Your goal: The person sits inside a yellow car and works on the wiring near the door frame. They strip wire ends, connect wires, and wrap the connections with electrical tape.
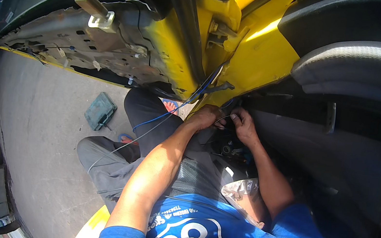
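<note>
Both my hands are close together above my lap, beside the yellow door frame (260, 50) of a car. My left hand (204, 117) is closed on a thin wire (222, 119). On the other side of it, my right hand (245, 127) pinches the same wire between thumb and fingertips. Shadow hides the wire's end and part of the fingers. Blue and grey wires (172, 111) run from the door hinge side past my left wrist and over my leg. A black rubber wire sleeve (219, 88) sticks out just beyond my hands.
To the left stands the open car door (98, 46), its bare metal inside showing a pale handle (92, 5). A grey seat (355, 70) is at the right. On the concrete floor lies a teal case (101, 111). A crinkled silvery-brown packet (243, 196) rests by my lap.
</note>
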`<state>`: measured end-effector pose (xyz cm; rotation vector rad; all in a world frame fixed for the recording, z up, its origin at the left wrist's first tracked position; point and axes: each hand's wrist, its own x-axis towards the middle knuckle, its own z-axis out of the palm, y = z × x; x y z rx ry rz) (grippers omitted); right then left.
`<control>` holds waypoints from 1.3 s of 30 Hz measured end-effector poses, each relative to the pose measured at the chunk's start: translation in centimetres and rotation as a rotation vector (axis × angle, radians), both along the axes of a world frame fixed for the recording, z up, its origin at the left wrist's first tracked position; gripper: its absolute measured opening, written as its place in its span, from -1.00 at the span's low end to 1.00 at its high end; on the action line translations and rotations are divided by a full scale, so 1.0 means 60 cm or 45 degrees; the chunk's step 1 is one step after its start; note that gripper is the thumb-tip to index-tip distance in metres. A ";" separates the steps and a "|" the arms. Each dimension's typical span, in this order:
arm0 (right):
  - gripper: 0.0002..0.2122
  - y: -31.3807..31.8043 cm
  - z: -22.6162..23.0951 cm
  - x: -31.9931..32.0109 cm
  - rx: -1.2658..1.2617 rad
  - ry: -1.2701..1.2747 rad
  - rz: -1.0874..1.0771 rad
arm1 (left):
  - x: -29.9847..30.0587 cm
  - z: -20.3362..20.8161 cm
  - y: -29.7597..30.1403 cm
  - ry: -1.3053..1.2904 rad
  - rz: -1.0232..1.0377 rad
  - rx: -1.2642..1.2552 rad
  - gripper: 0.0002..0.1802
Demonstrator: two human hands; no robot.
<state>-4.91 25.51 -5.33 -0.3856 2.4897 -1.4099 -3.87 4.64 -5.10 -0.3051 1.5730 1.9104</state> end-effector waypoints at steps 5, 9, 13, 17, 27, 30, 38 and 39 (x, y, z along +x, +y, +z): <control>-0.93 -0.002 0.022 0.005 0.141 0.284 0.147 | -0.004 -0.017 0.001 -0.267 -0.011 0.152 -0.65; -0.95 -0.001 0.034 0.010 0.176 0.337 0.160 | -0.003 -0.033 0.005 -0.199 -0.018 0.177 -0.74; -0.94 -0.002 0.019 0.008 0.199 0.311 0.156 | 0.003 -0.036 0.014 0.528 -0.191 -0.525 -0.82; -0.88 -0.014 0.001 -0.006 0.039 -0.178 -0.013 | 0.008 -0.031 0.026 1.121 -0.324 -1.049 -0.81; -0.84 0.003 0.035 0.007 0.130 0.373 0.124 | 0.006 -0.022 0.008 0.579 -0.140 -0.629 -0.83; -0.86 0.003 0.024 0.004 0.134 0.564 0.165 | 0.003 -0.022 0.006 0.495 -0.191 -0.580 -0.83; -0.85 0.000 0.003 -0.008 0.016 -0.091 0.214 | 0.002 -0.039 0.016 1.049 -0.274 -1.029 -0.83; -0.85 0.000 0.004 -0.010 -0.059 -0.175 0.179 | 0.001 -0.039 0.016 1.029 -0.233 -0.968 -0.82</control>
